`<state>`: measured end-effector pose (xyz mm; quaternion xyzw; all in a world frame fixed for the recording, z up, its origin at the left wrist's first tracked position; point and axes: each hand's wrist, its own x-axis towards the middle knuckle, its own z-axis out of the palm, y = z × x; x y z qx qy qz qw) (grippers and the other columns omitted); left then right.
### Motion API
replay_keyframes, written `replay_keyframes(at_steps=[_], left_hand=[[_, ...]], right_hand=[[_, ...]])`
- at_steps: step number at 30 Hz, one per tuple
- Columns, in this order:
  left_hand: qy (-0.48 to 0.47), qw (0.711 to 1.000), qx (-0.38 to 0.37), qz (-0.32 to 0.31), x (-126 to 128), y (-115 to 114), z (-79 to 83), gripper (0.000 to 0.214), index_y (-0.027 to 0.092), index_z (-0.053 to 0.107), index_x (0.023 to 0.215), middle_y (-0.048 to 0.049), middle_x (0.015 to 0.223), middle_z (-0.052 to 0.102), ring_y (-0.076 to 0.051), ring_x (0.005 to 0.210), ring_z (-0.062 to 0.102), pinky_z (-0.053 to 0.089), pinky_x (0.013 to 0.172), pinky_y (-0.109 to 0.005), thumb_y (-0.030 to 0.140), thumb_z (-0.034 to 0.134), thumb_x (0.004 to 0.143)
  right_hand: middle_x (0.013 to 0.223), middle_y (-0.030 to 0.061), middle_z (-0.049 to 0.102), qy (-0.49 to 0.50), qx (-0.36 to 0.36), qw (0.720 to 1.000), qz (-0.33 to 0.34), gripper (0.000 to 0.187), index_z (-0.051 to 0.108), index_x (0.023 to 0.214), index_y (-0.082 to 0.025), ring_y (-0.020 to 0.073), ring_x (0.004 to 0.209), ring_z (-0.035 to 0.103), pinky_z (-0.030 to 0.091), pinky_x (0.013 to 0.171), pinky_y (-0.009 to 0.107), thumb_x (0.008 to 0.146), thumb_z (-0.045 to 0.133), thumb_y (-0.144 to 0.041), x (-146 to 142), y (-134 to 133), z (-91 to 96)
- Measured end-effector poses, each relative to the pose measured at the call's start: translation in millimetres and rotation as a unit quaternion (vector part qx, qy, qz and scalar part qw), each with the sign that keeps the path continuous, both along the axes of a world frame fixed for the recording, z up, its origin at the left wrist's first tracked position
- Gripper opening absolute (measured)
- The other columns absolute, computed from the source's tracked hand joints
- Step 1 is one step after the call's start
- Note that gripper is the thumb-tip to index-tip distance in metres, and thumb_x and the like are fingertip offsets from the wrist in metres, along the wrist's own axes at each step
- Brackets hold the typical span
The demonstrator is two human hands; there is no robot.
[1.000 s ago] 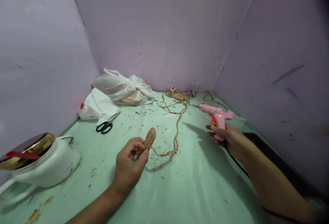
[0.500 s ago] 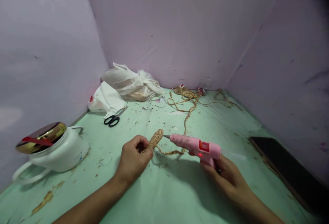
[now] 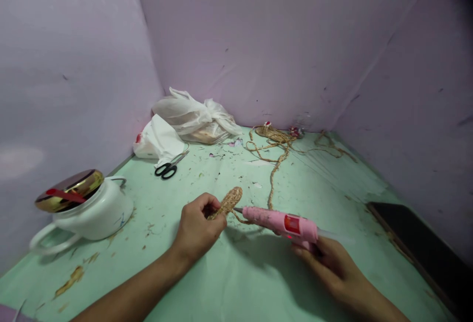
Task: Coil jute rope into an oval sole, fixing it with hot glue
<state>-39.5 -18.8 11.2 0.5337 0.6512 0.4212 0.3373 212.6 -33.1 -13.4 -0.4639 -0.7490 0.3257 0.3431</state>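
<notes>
My left hand (image 3: 201,226) pinches a flat, oblong coil of braided jute rope (image 3: 232,198) between thumb and fingers. Wrapped round the handle of a pink glue gun (image 3: 277,221), my right hand (image 3: 332,265) holds it with the nozzle pointing left. The nozzle tip is at the coil's lower right edge, close to where the loose rope leaves it; whether it touches I cannot tell. From the coil the rope (image 3: 272,179) passes behind the glue gun and back to a loose heap. A red light glows on the gun, and a clear glue stick sticks out behind.
On the left stands a white enamel pot (image 3: 96,216) with a gold lid and red strip on top. Black-handled scissors (image 3: 166,170) lie near white tissue (image 3: 158,137) and a knotted plastic bag (image 3: 199,120). A dark phone (image 3: 417,253) is at right. Walls enclose the green tabletop (image 3: 229,282).
The glue gun's nozzle has shifted from the coil's rounded end down to its lower edge, beside the trailing rope. The whole view has moved slightly, setting things further right.
</notes>
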Motion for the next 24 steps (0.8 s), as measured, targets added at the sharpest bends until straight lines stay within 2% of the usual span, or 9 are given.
replay_keyframes(at_steps=[10,16,20,24], left_hand=[[0.007,1.0,0.006,-0.012,-2,-1,-3.8,0.014,0.018,0.052,0.066,0.0007,0.065,0.053,-0.014,0.062,0.049,0.039,0.06,-0.027,0.03,0.054,0.059],[0.008,1.0,-0.001,-0.005,0,1,-0.6,0.014,0.019,0.052,0.066,0.0011,0.063,0.052,-0.014,0.06,0.048,0.038,0.059,-0.027,0.03,0.053,0.057],[0.003,1.0,0.003,-0.004,0,1,-1.4,0.014,0.018,0.053,0.066,0.0006,0.064,0.053,-0.014,0.061,0.049,0.039,0.06,-0.027,0.03,0.054,0.058],[0.002,1.0,0.008,-0.004,0,-1,-1.6,0.012,0.018,0.053,0.064,0.0008,0.064,0.054,-0.014,0.061,0.049,0.039,0.059,-0.026,0.028,0.055,0.058]], right_hand=[[0.06,0.002,0.055,-0.001,0.013,1.0,0.012,0.027,0.067,0.08,-0.017,0.0139,0.05,0.049,0.044,0.044,0.021,0.085,0.051,-0.038,-2,1,7.0],[0.061,0.0023,0.056,-0.008,0.016,1.0,0.013,0.03,0.069,0.095,-0.015,0.0147,0.052,0.051,0.045,0.045,0.021,0.086,0.05,-0.037,-2,0,5.3],[0.065,0.0037,0.061,-0.008,0.022,1.0,0.019,0.03,0.068,0.094,-0.014,0.0154,0.054,0.054,0.047,0.048,0.022,0.086,0.048,-0.034,-4,0,7.5],[0.06,0.002,0.057,-0.005,0.037,0.999,0.011,0.026,0.067,0.088,-0.014,0.0156,0.054,0.055,0.046,0.047,0.022,0.085,0.048,-0.032,-4,0,10.5]])
